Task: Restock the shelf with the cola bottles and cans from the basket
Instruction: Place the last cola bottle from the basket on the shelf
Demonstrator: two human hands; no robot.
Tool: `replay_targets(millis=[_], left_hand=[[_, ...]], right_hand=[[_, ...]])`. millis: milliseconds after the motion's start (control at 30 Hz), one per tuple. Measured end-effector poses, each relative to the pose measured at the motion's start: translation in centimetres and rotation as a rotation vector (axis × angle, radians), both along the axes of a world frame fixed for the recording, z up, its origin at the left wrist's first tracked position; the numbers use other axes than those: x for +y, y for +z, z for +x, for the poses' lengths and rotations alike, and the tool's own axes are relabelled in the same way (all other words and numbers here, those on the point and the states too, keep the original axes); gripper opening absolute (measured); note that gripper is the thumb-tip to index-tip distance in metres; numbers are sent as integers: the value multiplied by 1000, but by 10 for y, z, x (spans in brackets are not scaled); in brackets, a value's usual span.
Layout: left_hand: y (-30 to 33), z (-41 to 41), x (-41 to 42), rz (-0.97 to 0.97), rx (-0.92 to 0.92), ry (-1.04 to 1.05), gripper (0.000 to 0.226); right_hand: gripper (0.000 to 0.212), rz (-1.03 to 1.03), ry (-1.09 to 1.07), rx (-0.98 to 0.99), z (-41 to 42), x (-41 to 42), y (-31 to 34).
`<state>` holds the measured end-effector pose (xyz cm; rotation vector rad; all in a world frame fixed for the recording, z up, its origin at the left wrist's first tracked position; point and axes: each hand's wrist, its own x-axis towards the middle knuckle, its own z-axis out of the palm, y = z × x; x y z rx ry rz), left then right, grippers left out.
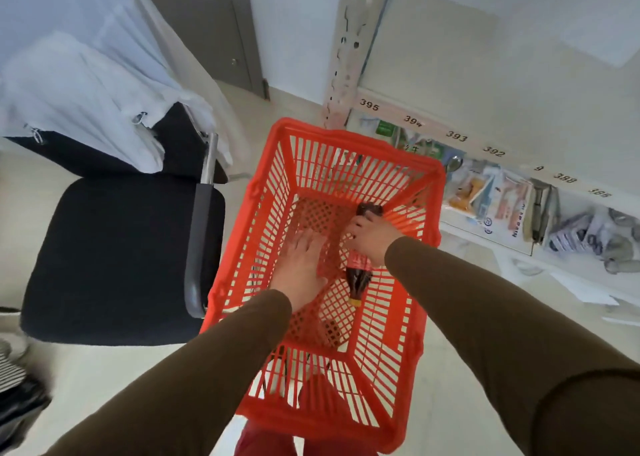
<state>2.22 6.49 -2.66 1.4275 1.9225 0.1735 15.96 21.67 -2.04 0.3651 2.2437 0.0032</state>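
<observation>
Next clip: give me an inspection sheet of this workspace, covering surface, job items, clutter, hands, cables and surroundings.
Surface: pale tiled floor; red slatted plastic basket stands on it.
Job items: one dark cola bottle with red label lies in the basket, cap towards the camera; no cans seen.
Clutter: loose white papers on the floor, right.
Hands: right hand grips the bottle; left hand open, fingers spread, empty.
Cables: nothing seen.
Surroundings: white numbered shelf with packaged goods, right; black padded chair draped with white cloth, left; grey door behind.
</observation>
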Motion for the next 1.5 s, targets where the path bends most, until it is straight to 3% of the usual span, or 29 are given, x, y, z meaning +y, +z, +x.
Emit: replay_targets(millis=[367,567,767,1000,1233,1333,1500], left_hand=[[-20,-2,-1,-68,-60,82,89],[-9,-13,-15,-71,-106,162,87],[29,-20,-20,-22,-142,259,101],[99,-18,-2,116,-83,104,92],[195,17,17,352,-66,-148,75],[236,61,24,441,-58,-307,72],[291,171,20,550,-103,-562,66]], right_hand=[[64,-35,228,-133,-8,9,-34],[75,-199,28,39,-11,19,-20],[70,-546,-716,501,-10,18,24],[79,-787,-1361,970,7,-26,103],[58,-876,-1625,1516,76,-86,198],[36,-860,-1693,1703,131,-116,237],[41,-707,-1873,2008,240,-187,280]])
